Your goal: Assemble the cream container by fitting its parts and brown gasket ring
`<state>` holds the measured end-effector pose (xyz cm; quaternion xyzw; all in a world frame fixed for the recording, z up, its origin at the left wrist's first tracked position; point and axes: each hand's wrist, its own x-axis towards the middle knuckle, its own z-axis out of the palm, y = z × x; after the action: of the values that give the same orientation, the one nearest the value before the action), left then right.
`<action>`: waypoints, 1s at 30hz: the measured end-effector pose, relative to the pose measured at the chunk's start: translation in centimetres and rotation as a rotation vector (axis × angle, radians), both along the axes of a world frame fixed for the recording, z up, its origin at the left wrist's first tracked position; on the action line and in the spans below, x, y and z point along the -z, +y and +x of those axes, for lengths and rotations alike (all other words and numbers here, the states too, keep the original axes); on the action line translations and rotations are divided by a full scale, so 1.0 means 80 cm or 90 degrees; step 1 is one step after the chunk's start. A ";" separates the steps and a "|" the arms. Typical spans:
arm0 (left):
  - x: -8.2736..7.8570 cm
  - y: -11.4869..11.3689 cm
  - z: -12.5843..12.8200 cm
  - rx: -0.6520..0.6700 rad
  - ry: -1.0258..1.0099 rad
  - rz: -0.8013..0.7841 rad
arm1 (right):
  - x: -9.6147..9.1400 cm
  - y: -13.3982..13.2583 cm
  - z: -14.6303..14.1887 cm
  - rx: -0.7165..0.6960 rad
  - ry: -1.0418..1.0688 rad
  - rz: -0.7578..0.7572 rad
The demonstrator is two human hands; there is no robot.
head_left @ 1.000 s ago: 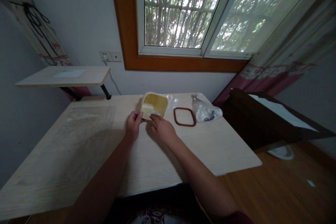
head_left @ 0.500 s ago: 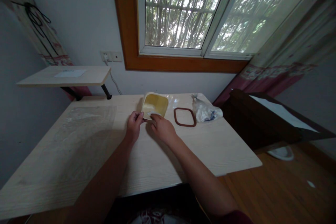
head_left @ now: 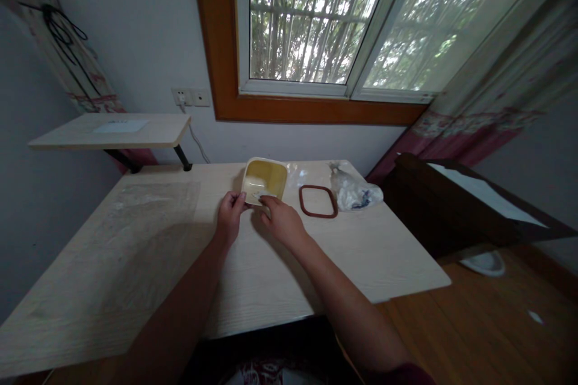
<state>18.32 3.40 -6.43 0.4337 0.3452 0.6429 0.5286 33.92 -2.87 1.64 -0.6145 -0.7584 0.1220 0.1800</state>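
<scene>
The yellow plastic box [head_left: 264,181] stands near the far edge of the light wood desk [head_left: 343,258], just in front of the two hands. Its near corner is b/w them. The left hand [head_left: 230,218] is at that corner, fingers [head_left: 239,200] close together and pressed w/ the thumb on the rim, so it seems to pinch the box there. The right hand [head_left: 282,222] is on the near rim from the other side, fingers [head_left: 270,207] a bit spread. I cannot tell if they pinch the rim or only touch it. A small white piece [head_left: 261,195] lies at the near rim b/w both hands; it's too small to tell what it is.

Vs. the earlier view, the box is slightly more to the left, and the right fingers sit a bit lower on the rim. The left hand is almost in the same place.

Just right of the box lies a dark red rubber ring [head_left: 318,201], flat on the desk, not touching the hands. Next to it is a clear plastic bag [head_left: 354,192] w/ white stuff inside. A thin clear plastic sheet [head_left: 153,207] lies on the left part of the desk.
</scene>
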 end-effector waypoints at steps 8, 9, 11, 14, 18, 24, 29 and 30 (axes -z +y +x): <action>-0.005 -0.005 0.006 0.030 -0.002 -0.033 | -0.004 -0.001 -0.004 -0.019 -0.005 0.005; -0.005 -0.005 0.006 0.035 0.001 -0.034 | -0.007 0.001 -0.004 -0.019 -0.014 0.002; -0.003 -0.005 0.007 0.043 0.011 -0.037 | -0.013 0.004 -0.006 -0.019 -0.038 -0.013; -0.001 -0.004 0.008 0.048 0.025 -0.044 | -0.021 0.015 -0.008 -0.021 -0.086 -0.041; 0.001 -0.004 0.008 0.059 0.024 -0.049 | -0.026 0.037 -0.010 -0.024 -0.148 -0.071; 0.009 -0.002 0.007 0.094 0.038 -0.022 | -0.023 0.076 -0.013 -0.031 -0.184 -0.116; 0.010 -0.002 0.007 0.130 0.032 -0.018 | -0.016 0.105 -0.017 -0.038 -0.199 -0.150; 0.008 -0.003 0.007 0.130 0.034 -0.022 | -0.014 0.110 -0.017 -0.036 -0.202 -0.155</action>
<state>18.86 3.17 -7.04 0.4747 0.3238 0.5677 0.5895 32.55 5.92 2.77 -0.6216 -0.7738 0.1196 -0.0209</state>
